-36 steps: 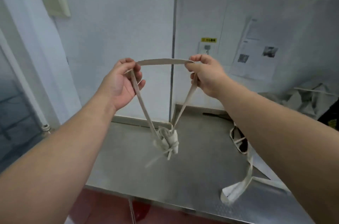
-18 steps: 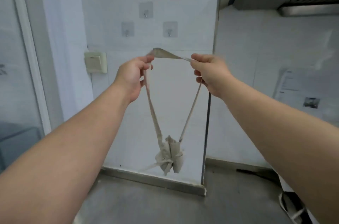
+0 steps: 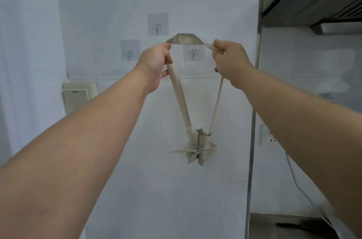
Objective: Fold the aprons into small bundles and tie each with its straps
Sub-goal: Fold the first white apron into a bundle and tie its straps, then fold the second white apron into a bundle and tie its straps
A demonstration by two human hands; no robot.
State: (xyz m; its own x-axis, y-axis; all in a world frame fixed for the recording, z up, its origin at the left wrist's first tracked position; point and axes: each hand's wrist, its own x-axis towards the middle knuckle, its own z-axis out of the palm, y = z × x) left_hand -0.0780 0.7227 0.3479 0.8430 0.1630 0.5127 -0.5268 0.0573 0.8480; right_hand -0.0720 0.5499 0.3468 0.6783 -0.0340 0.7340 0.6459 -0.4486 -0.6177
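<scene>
Below both hands' fingers, left [image 3: 154, 62] and right [image 3: 228, 60], pinching the strap [image 3: 185, 39], hangs the tied apron bundle [image 3: 198, 148].

My left hand [image 3: 154, 62] and right hand [image 3: 232, 62] were bare; my left forearm [image 3: 82, 141] and right forearm [image 3: 303, 121] were bare as well, right back to the edge of my view.

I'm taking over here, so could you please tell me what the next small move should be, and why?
Probably slip the strap loop over the wall hook seen just under it: the apron bundle already hangs tied, and the left hand and right hand hold the loop spread open near that hook's height.
</scene>
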